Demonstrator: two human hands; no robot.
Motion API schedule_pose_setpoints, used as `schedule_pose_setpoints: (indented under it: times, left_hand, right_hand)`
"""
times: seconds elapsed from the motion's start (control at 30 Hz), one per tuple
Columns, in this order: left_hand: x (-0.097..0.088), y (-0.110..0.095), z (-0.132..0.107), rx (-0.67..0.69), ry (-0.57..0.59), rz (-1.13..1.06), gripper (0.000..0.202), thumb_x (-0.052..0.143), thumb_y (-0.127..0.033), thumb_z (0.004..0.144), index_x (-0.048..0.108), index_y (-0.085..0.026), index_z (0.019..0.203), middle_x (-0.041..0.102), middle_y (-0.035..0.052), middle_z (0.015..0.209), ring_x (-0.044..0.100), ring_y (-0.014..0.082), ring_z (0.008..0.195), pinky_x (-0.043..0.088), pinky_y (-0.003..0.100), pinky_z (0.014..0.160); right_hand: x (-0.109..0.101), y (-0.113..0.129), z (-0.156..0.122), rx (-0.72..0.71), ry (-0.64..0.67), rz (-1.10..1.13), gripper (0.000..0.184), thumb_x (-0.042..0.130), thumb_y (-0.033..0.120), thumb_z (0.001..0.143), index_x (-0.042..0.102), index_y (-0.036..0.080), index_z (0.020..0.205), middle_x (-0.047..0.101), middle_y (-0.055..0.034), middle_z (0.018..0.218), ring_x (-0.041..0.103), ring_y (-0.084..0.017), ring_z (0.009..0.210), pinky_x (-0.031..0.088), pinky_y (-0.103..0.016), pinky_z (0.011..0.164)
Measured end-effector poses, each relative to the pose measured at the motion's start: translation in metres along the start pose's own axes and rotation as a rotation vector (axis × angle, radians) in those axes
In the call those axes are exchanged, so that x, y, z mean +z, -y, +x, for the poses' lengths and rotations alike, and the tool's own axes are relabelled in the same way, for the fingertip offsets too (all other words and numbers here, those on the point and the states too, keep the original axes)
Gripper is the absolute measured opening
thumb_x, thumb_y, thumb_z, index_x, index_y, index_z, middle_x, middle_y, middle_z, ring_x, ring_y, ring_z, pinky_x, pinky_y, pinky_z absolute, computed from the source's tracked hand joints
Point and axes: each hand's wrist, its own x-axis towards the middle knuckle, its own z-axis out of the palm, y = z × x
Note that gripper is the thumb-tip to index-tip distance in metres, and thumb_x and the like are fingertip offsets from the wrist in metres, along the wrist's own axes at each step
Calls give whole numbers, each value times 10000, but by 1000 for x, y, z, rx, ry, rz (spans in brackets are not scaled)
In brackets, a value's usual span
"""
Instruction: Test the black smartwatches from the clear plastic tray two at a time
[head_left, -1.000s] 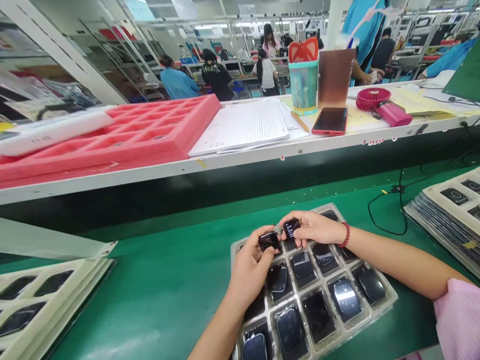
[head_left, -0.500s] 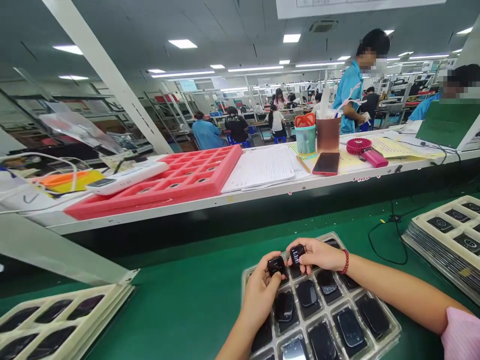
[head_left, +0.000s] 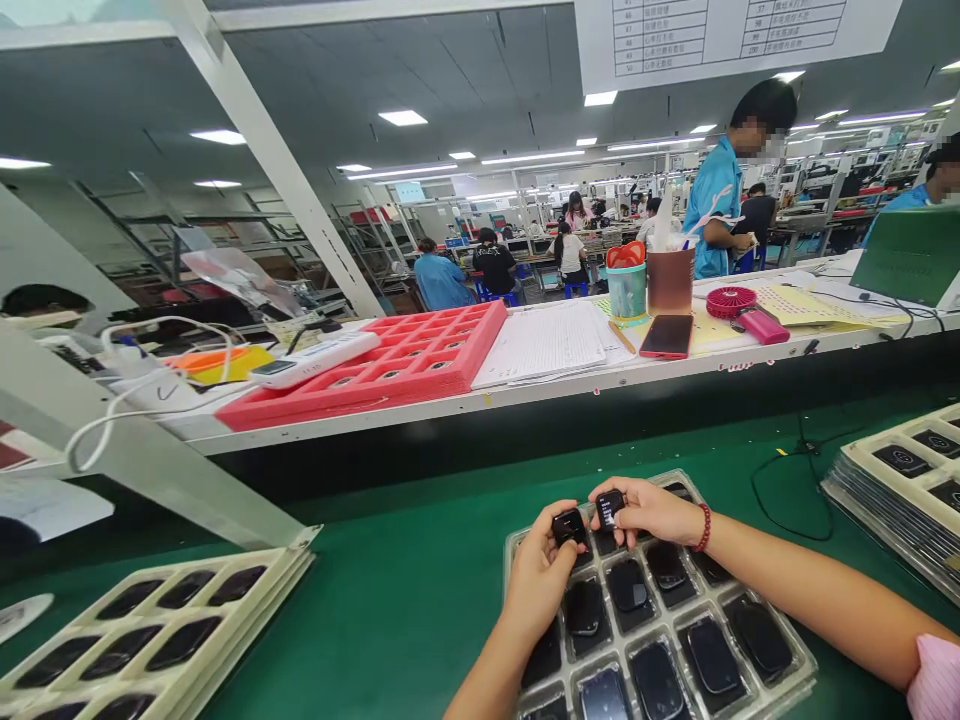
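Pinching a small black watch point(head_left: 569, 527) in the left hand point(head_left: 540, 580) and a lit watch point(head_left: 610, 509) in the right hand point(head_left: 649, 512), holding both up close together, faces showing, just over a plastic tray point(head_left: 769, 605) keeping more watches point(head_left: 712, 655) apart in little pockets.

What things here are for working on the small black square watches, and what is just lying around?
For the work: left hand, holding a black smartwatch; right hand, holding a black smartwatch with a lit screen; clear plastic tray of black watches.
Just lying about: red smartphone; pink mini fan; white lined notebook; pink foam tray.
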Motion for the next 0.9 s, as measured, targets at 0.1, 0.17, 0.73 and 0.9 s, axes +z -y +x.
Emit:
schedule_pose_setpoints:
  times: [0.1, 0.17, 0.73, 0.9]
  left_hand:
    - [1, 0, 0, 5, 0, -6, 401, 550, -187, 692, 511, -158, 1090, 637, 72, 962, 608, 182, 860, 510, 319, 790]
    - [1, -1, -1, 8, 2, -9, 402, 550, -189, 691, 511, -154, 1090, 637, 73, 958, 609, 182, 855, 511, 320, 788]
    - [0, -1, 0, 2, 0, -20, 408, 576, -180, 680, 528, -170, 1086, 647, 65, 945, 622, 192, 848, 519, 342, 790]
    - [1, 0, 0, 15, 8, -20, 416, 552, -154, 684, 512, -166, 1098, 644, 70, 966, 615, 185, 872, 513, 338, 810]
  right_hand:
    - [0, 0, -1, 11, -2, 5, 407, 548, 110, 679, 499, 150, 1081, 648, -48, 932, 571, -61, 547, 470, -167, 469]
    - [1, 1, -1, 15, -6, 10, 411, 560, 121, 677, 498, 149, 1082, 647, -49, 931, 570, -63, 546, 466, -169, 467]
    - [0, 0, 0, 5, 1, -9, 411, 559, 115, 677, 508, 156, 1082, 645, -40, 920, 573, -63, 549, 471, -165, 467]
    - [1, 1, -1, -5, 3, -25, 402, 547, 112, 679, 505, 153, 1077, 642, -39, 915, 573, -64, 553, 478, -169, 471]
